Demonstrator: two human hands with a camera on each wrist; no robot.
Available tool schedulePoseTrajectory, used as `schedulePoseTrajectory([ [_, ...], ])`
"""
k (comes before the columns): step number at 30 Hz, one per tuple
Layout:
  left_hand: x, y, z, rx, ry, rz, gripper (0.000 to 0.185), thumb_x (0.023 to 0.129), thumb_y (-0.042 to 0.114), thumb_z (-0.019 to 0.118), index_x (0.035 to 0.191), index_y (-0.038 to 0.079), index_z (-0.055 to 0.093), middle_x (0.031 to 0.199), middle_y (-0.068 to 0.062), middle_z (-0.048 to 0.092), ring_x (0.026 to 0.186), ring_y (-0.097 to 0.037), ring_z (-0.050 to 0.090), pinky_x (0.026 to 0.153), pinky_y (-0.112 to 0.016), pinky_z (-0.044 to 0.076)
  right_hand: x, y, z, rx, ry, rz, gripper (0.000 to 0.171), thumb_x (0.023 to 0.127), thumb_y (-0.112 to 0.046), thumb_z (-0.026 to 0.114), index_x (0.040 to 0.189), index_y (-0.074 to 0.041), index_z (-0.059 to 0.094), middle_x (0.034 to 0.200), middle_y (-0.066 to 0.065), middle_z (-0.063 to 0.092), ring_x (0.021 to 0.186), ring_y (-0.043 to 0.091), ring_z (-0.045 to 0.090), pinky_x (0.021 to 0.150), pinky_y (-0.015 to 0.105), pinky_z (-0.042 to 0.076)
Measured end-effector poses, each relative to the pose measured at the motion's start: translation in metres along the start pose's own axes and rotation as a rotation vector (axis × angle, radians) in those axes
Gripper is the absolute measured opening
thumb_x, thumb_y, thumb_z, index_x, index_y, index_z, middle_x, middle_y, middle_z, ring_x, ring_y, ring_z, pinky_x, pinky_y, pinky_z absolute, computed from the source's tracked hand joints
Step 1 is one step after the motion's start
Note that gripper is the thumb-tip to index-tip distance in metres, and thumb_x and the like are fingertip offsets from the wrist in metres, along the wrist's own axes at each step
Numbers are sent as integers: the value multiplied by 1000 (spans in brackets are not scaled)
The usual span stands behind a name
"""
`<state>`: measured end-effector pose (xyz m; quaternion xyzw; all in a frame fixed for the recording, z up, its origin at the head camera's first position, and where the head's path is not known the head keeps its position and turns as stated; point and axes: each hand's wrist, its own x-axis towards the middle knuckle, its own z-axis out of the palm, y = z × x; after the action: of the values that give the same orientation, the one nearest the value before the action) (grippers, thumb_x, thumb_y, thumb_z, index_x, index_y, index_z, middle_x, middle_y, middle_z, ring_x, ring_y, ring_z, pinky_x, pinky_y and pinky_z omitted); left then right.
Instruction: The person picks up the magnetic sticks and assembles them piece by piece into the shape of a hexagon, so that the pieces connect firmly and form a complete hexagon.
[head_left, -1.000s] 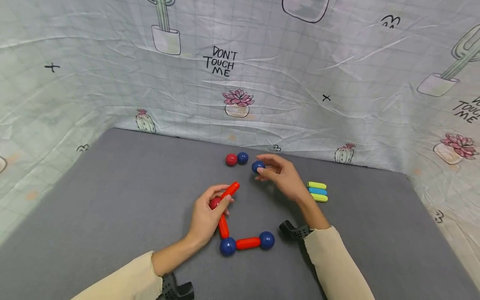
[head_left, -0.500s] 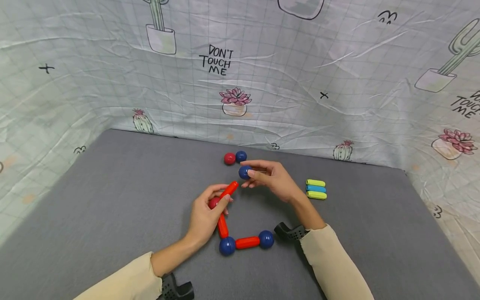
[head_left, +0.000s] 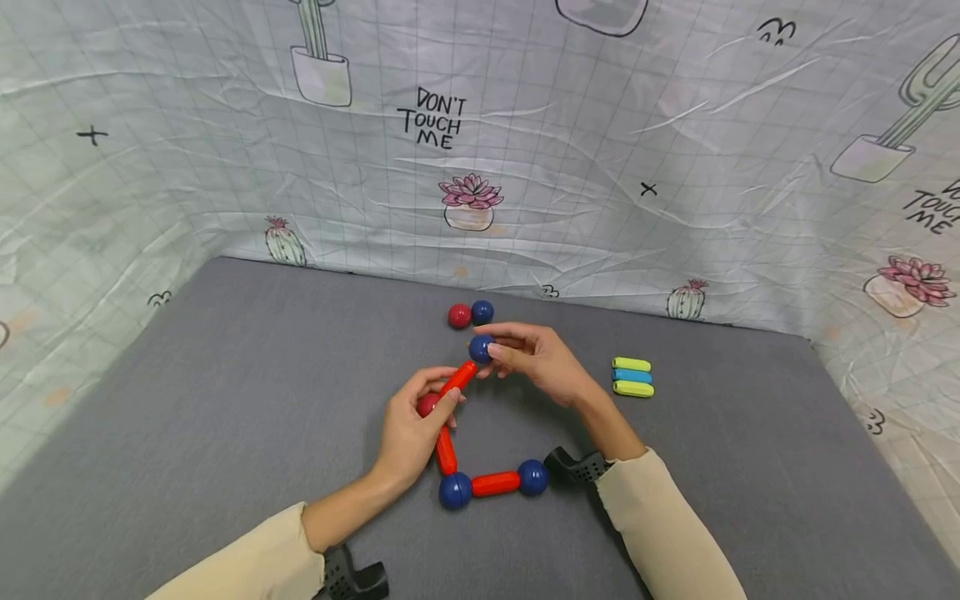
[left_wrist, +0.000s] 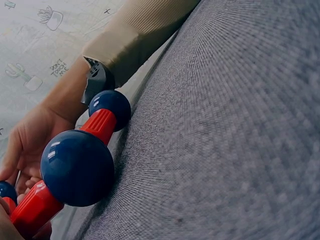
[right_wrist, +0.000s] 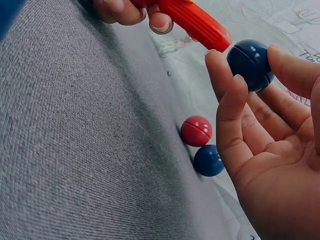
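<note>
My left hand (head_left: 411,425) grips a chain of ball-and-rod pieces at a red ball (head_left: 428,406) and the red rod (head_left: 460,377) that slants up from it. A second red rod (head_left: 446,452) runs from that ball down to a blue ball (head_left: 455,491). From there another red rod (head_left: 495,484) leads to a blue end ball (head_left: 533,477). Between thumb and fingers, my right hand (head_left: 546,367) pinches a loose blue ball (right_wrist: 251,65). It sits right at the free tip of the slanting rod (right_wrist: 200,24).
Behind the hands, a red ball (head_left: 460,316) and a blue ball (head_left: 482,312) lie side by side. Two yellow-green rods (head_left: 632,364) and a blue rod (head_left: 632,377) lie in a row on the right. A printed cloth (head_left: 570,208) hangs along the grey table's (head_left: 225,400) back edge.
My right hand has carried the blue ball leftward and slightly down, up to the tip of the slanting red rod. The left hand and chain have stayed nearly still.
</note>
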<state>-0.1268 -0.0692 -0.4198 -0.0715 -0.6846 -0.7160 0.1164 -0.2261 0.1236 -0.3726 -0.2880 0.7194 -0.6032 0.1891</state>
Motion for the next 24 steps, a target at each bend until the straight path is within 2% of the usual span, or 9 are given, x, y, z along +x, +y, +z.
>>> schedulePoseTrajectory([
  [7, 0, 3, 0, -1, 9, -30, 24, 92, 1, 62, 116, -1, 60, 88, -22, 65, 57, -30, 57, 53, -26, 49, 3, 1, 1, -8, -16, 20, 37, 97, -16, 59, 130, 0, 56, 105, 12, 68, 90, 45, 63, 77, 52, 50],
  [9, -1, 11, 1, -1, 3, -38, 24, 92, -2, 61, 116, -4, 59, 88, -26, 64, 58, -32, 57, 53, -26, 49, 2, 1, 1, -17, -16, 24, 37, 97, -15, 59, 129, 1, 56, 106, 12, 68, 90, 44, 63, 77, 52, 50],
  [13, -3, 17, 3, 1, -6, -56, 24, 92, -4, 60, 115, -6, 57, 83, -28, 62, 58, -32, 57, 52, -26, 48, -2, -2, 0, -73, -24, 32, 35, 96, -13, 60, 128, 0, 58, 107, 11, 67, 90, 41, 63, 77, 54, 49],
  [18, -3, 1, 0, 4, 3, -59, 24, 91, 7, 65, 115, 3, 61, 77, -19, 61, 59, -28, 57, 52, -26, 47, -1, -1, 0, -152, -58, 24, 33, 94, -16, 63, 126, -7, 61, 109, 9, 66, 88, 36, 63, 74, 52, 51],
  [24, 2, -3, -2, 6, -30, -46, 25, 91, 13, 67, 115, 5, 62, 77, -16, 62, 61, -26, 58, 54, -27, 48, 0, 2, -3, -191, -47, 21, 34, 94, -21, 64, 126, -10, 62, 108, 7, 65, 87, 33, 62, 73, 48, 52],
])
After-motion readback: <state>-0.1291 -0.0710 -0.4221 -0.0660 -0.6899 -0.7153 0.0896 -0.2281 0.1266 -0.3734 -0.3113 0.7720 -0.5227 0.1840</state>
